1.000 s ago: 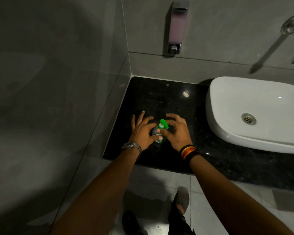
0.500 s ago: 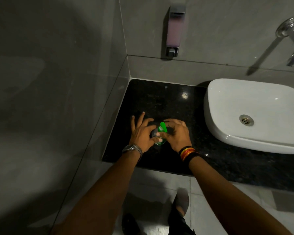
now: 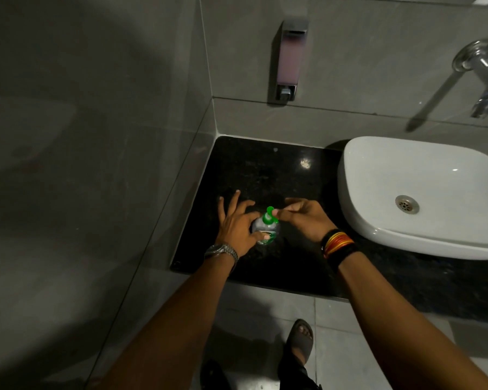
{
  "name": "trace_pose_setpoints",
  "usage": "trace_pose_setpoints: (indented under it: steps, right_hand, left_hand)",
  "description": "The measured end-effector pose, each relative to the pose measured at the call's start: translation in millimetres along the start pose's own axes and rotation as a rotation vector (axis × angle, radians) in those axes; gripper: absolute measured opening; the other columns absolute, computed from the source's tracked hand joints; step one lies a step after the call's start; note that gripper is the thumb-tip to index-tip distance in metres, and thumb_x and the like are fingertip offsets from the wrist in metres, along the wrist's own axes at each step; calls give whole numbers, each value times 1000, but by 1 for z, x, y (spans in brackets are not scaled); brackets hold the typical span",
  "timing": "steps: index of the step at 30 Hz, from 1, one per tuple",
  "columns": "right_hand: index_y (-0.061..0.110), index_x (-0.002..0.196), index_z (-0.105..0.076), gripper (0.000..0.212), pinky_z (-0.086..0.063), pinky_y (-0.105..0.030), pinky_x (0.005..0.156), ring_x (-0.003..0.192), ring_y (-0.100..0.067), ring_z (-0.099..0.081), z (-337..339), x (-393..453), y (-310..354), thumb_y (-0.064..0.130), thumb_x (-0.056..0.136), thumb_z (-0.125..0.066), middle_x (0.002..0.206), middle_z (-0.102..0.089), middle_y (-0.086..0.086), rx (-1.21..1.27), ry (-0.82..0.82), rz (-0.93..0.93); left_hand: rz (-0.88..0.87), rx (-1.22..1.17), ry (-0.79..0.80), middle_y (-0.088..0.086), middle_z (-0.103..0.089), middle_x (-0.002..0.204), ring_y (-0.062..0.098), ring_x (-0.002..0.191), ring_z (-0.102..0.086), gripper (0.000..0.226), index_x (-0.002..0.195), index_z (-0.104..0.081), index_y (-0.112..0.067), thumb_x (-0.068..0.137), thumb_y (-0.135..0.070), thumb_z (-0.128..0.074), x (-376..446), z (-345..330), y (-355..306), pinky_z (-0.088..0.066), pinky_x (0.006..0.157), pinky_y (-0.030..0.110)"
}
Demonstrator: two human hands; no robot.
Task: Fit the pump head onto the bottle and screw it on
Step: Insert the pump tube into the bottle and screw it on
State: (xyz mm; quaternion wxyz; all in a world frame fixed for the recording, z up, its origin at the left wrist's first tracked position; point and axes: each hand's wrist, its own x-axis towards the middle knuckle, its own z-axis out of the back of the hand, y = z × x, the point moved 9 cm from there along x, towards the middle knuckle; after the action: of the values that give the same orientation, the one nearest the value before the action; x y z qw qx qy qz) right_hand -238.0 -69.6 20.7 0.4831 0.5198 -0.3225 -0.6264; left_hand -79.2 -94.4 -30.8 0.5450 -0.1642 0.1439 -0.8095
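A small clear bottle (image 3: 265, 230) with a green label stands upright on the black granite counter (image 3: 265, 170). A green pump head (image 3: 269, 216) sits on its neck, nozzle pointing away from me. My left hand (image 3: 237, 223), with a metal watch on the wrist, holds the bottle's body from the left with thumb and forefinger, the other fingers spread. My right hand (image 3: 304, 218), with coloured bands on the wrist, is just right of the pump, its fingertips touching the pump head's side.
A white basin (image 3: 423, 192) stands on the counter to the right, with a chrome tap (image 3: 482, 77) above it. A wall soap dispenser (image 3: 289, 60) hangs over the counter. Grey tiled walls close in on the left and back. My sandalled foot (image 3: 302, 339) is on the floor below.
My right hand has drawn back from over the pump to its right side, uncovering the green head and the bottle. My left hand keeps hold of the bottle.
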Motion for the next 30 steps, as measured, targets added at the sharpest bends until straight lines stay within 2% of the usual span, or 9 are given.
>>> trace_pose_setpoints:
  steps: [7,12,15,17,18,22,26,28,30]
  right_hand:
    - [-4,86,-78,17,-30,-23,106,118,-5,-47,-11,-5,0,12,88,-75,85,-70,1,40,-14,52]
    - [8,76,-78,12,-35,-29,112,125,-15,-55,-2,-4,2,14,86,-77,94,-76,-12,6,-31,55]
    - [15,66,-78,24,-37,-28,104,114,-4,-58,1,-3,4,34,80,-82,91,-76,-1,-26,-41,17]
    - [18,66,-80,41,-39,-34,104,114,-3,-59,-4,-2,4,59,67,-80,88,-78,8,-122,-57,-4]
    - [19,68,-80,45,-41,-39,105,113,-7,-61,-6,0,2,64,62,-79,87,-78,7,-161,-72,-16]
    - [6,70,-78,42,-54,-48,95,94,-27,-72,-9,0,5,47,63,-83,86,-77,-13,-118,-103,-42]
    - [-1,76,-76,32,-55,-52,93,85,-25,-69,-9,0,7,30,74,-84,91,-75,-22,-105,-67,-44]
    - [6,72,-78,39,-56,-53,91,89,-28,-71,-10,-5,6,44,67,-84,89,-76,-17,-142,-57,-42]
    - [14,72,-78,54,-57,-48,90,87,-25,-73,-10,-5,5,66,56,-80,83,-78,-6,-141,-51,-62]
  left_hand:
    - [9,21,-1,-2,-52,147,25,156,-9,48,114,-73,-29,74,-54,-79,-1,0,-1,7,122,64]
    - [7,36,48,0,-49,150,27,156,-5,49,118,-71,-29,77,-55,-75,1,3,-4,9,121,64]
    - [-3,43,54,0,-49,150,28,156,-4,51,120,-70,-31,77,-58,-74,1,4,-5,9,121,65]
    - [2,42,59,0,-49,151,28,156,-3,51,120,-70,-32,77,-57,-74,1,4,-5,10,121,64]
    - [5,41,58,-1,-48,151,28,156,-3,50,120,-70,-32,77,-57,-75,1,4,-4,11,121,64]
    - [6,49,59,0,-49,151,28,156,-4,50,120,-70,-30,76,-54,-77,1,2,-4,10,121,64]
    - [13,64,60,-1,-50,150,28,156,-5,48,119,-71,-31,77,-53,-77,0,1,-3,9,121,65]
    - [24,80,83,0,-47,152,28,156,-3,51,122,-69,-31,77,-54,-76,2,-2,-2,9,121,65]
    - [-9,106,134,1,-38,160,27,157,1,71,135,-58,-30,73,-61,-74,-3,-2,-5,9,121,64]
